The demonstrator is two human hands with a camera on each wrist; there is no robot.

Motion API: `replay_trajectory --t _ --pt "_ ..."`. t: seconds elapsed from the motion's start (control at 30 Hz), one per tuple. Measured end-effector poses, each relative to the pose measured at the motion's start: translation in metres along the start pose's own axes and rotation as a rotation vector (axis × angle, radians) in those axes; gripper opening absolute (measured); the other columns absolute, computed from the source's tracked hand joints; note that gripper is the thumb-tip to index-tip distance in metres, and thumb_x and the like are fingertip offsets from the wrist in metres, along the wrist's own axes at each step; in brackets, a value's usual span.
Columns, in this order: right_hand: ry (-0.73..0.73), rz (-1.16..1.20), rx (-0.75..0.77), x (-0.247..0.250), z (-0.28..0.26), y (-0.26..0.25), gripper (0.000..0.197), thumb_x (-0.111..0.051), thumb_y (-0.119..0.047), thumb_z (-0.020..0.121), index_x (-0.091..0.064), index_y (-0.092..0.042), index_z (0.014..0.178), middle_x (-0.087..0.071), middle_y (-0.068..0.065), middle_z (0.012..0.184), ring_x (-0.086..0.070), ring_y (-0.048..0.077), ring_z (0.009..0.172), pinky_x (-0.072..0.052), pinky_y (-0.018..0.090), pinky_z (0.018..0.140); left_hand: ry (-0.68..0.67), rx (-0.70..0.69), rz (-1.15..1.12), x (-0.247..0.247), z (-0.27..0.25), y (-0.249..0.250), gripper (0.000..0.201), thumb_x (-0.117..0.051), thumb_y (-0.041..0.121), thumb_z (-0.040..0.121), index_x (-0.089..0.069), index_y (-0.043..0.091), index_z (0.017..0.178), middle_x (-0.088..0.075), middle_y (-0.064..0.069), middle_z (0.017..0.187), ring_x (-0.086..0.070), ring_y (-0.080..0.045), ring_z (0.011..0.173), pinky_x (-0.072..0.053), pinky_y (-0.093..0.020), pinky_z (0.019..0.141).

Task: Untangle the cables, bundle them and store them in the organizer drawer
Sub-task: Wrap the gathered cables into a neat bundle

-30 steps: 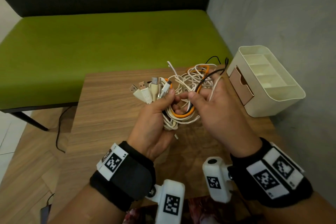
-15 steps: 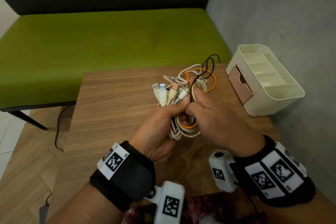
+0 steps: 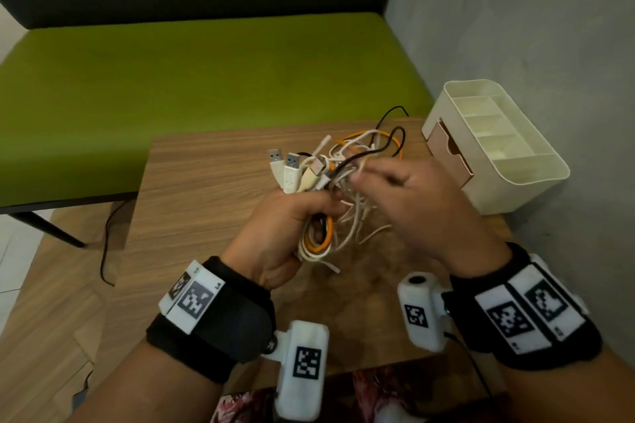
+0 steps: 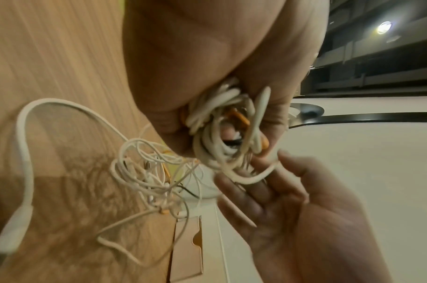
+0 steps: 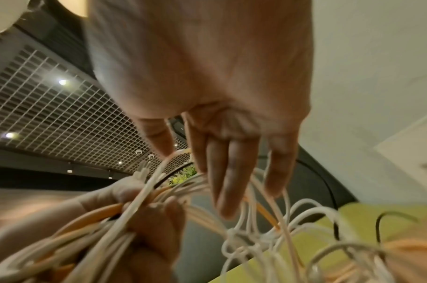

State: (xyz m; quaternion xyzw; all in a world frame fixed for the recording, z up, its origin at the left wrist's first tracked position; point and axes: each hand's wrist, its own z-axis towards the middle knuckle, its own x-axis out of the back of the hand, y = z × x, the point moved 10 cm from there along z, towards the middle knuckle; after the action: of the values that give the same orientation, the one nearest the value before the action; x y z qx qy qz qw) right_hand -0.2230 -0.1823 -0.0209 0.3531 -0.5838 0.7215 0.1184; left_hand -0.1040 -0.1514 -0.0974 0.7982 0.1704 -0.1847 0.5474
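Observation:
My left hand (image 3: pixel 302 213) grips a tangled bundle of white, orange and black cables (image 3: pixel 319 240) above the wooden table (image 3: pixel 206 203). Several USB plugs (image 3: pixel 290 168) stick up out of its fist. Looser loops (image 3: pixel 364 148) spread out behind the bundle. My right hand (image 3: pixel 385 182), blurred, reaches into those loops from the right. In the right wrist view its fingers (image 5: pixel 229 181) are straight among white strands (image 5: pixel 251 247), with nothing gripped. In the left wrist view a white loop (image 4: pixel 253 178) lies over the right fingers (image 4: pixel 263 193). The cream organizer (image 3: pixel 536 178) stands at the right, its tan drawer (image 3: pixel 450 151) slightly open.
A green bench (image 3: pixel 206 79) with a dark backrest runs behind the table. A grey wall (image 3: pixel 532 27) closes off the right side, just beyond the organizer. One white cable end with a plug (image 4: pixel 15 229) hangs over the tabletop. A dark cord (image 3: pixel 104 244) trails on the floor at left.
My right hand has let go of its pinch beside the left thumb and moved right, its fingers spread into the loops. The left hand keeps its grip and the loops have fanned out.

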Motion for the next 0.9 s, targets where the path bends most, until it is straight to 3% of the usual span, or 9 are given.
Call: replay_trajectory --t 0.07,0.13,0.2,0.3,0.37,0.53,0.63,0.8,0.9 --pt "0.283 -0.075 0.063 0.031 -0.001 0.006 0.045 -0.059 -0.043 0.093 -0.071 -0.007 0.069 -0.065 0.012 0.059 -0.062 0.028 0.056 -0.05 0.044 0.057 0.043 0.003 -0.01 0.008 0.002 0.003 0.018 -0.064 0.001 0.065 -0.064 0.007 0.081 -0.059 0.0 0.066 -0.055 -0.01 0.053 -0.045 -0.021 0.052" --pt "0.362 -0.026 0.109 0.039 -0.003 0.005 0.027 -0.067 -0.032 0.091 -0.073 -0.014 0.071 -0.067 0.003 0.059 -0.064 0.022 0.056 -0.051 0.041 0.056 0.031 0.019 -0.03 0.009 0.002 0.004 0.015 -0.064 0.002 0.063 -0.062 0.008 0.077 -0.057 -0.003 0.066 -0.056 -0.013 0.057 -0.048 -0.026 0.059" --pt "0.261 0.109 0.083 0.025 0.0 0.007 0.004 -0.072 -0.024 0.088 -0.075 -0.022 0.088 -0.072 -0.002 0.069 -0.069 0.018 0.065 -0.056 0.043 0.063 -0.029 0.037 -0.028 0.001 -0.001 0.003 0.015 -0.065 -0.003 0.065 -0.061 0.005 0.077 -0.058 -0.008 0.069 -0.061 -0.019 0.064 -0.054 -0.031 0.061" --pt "0.087 0.243 -0.009 0.001 0.003 0.016 0.009 -0.074 -0.023 0.086 -0.071 -0.024 0.095 -0.075 -0.003 0.08 -0.073 0.018 0.077 -0.057 0.049 0.078 -0.058 0.052 -0.008 -0.007 -0.005 0.002 0.008 -0.062 0.004 0.068 -0.066 0.005 0.075 -0.061 -0.012 0.068 -0.065 -0.022 0.061 -0.058 -0.031 0.056" --pt "0.09 0.345 -0.003 0.005 0.005 0.017 0.013 -0.074 -0.015 0.086 -0.07 -0.023 0.096 -0.076 0.0 0.083 -0.073 0.018 0.081 -0.058 0.05 0.083 -0.048 0.046 -0.033 -0.006 -0.005 0.005 0.007 -0.062 0.006 0.07 -0.062 0.005 0.077 -0.058 -0.01 0.064 -0.063 -0.019 0.056 -0.055 -0.029 0.051" --pt "0.083 0.57 0.111 0.003 0.006 0.007 0.034 -0.073 0.005 0.082 -0.067 -0.021 0.103 -0.075 0.002 0.098 -0.072 0.018 0.091 -0.057 0.03 0.079 -0.089 0.053 -0.05 -0.01 -0.007 0.005 0.02 -0.066 0.002 0.076 -0.069 0.002 0.096 -0.062 -0.012 0.076 -0.058 -0.015 0.051 -0.049 -0.024 0.044" --pt "0.05 0.617 0.139 -0.004 0.005 0.003 0.037 -0.074 0.007 0.08 -0.067 -0.021 0.105 -0.074 0.006 0.102 -0.072 0.02 0.094 -0.058 0.031 0.079 -0.091 0.048 -0.049 -0.013 -0.007 0.003 0.038 -0.067 0.002 0.078 -0.061 -0.002 0.115 -0.064 -0.011 0.076 -0.058 -0.014 0.051 -0.049 -0.024 0.044" --pt "0.078 0.159 0.338 0.005 0.001 -0.01 0.029 -0.073 0.0 0.083 -0.074 -0.021 0.104 -0.059 0.001 0.099 -0.062 0.014 0.082 -0.046 0.017 0.07 -0.027 0.052 -0.067 -0.003 -0.005 0.01 0.033 -0.063 0.01 0.073 -0.061 -0.003 0.103 -0.069 -0.008 0.078 -0.057 -0.012 0.05 -0.048 -0.024 0.043" --pt "0.052 0.031 0.459 -0.008 -0.001 -0.017 0.024 -0.07 -0.005 0.089 -0.075 -0.014 0.111 -0.057 0.001 0.095 -0.058 0.016 0.085 -0.045 0.022 0.07 -0.029 0.056 -0.066 0.0 -0.006 0.009 0.031 -0.069 0.007 0.076 -0.061 0.0 0.105 -0.067 -0.011 0.083 -0.06 -0.014 0.053 -0.05 -0.024 0.044"
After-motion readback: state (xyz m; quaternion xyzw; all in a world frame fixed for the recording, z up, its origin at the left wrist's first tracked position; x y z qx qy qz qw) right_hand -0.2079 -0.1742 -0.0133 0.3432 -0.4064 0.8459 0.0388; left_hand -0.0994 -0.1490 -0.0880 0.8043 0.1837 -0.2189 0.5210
